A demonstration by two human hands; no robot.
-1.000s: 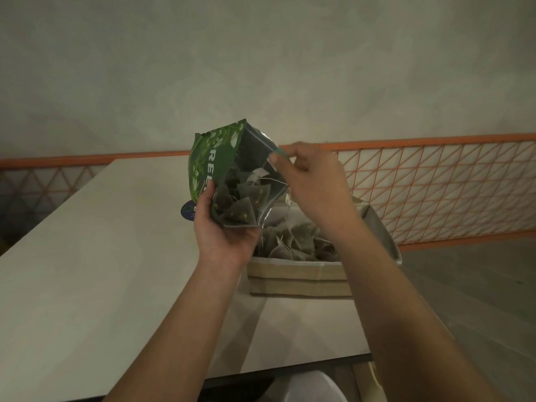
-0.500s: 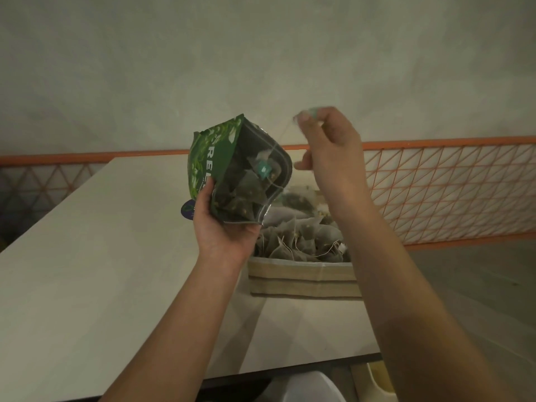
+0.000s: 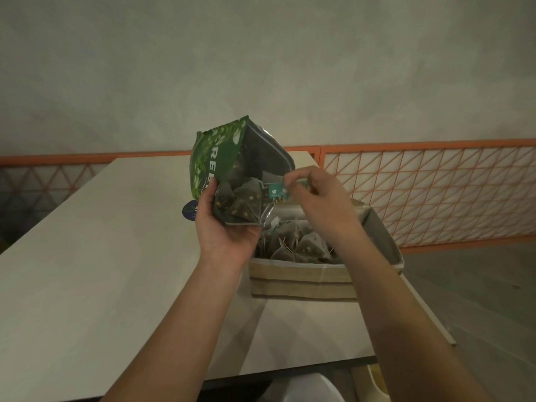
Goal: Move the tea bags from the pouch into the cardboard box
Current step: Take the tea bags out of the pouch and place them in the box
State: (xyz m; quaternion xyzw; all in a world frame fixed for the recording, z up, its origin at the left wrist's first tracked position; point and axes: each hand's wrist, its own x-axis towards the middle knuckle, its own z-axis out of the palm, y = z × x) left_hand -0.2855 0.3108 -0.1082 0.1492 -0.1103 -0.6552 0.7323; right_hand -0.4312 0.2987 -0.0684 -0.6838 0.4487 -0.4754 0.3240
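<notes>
The left hand grips the green pouch from below, palm cupped under its lower edge, thumb curled up against the printed front panel and the remaining fingers wrapped round the back; the pouch is held off the table, tilted with its open mouth facing the cardboard box. Several pyramid tea bags are visible inside the pouch, lying against its lower wall. The right hand is at the pouch mouth, directly above the box, thumb and forefinger closed together in a pinch on a small teal paper tag; the other fingers are curled loosely behind. A thin string runs from the tag toward the bags in the pouch; which bag it joins cannot be determined. The box stands on the table just beside and below the pouch, on the right-hand side, its flaps open and a heap of tea bags already inside. A dark round label shows on the table just left of the pouch. An orange mesh railing runs behind the box.
</notes>
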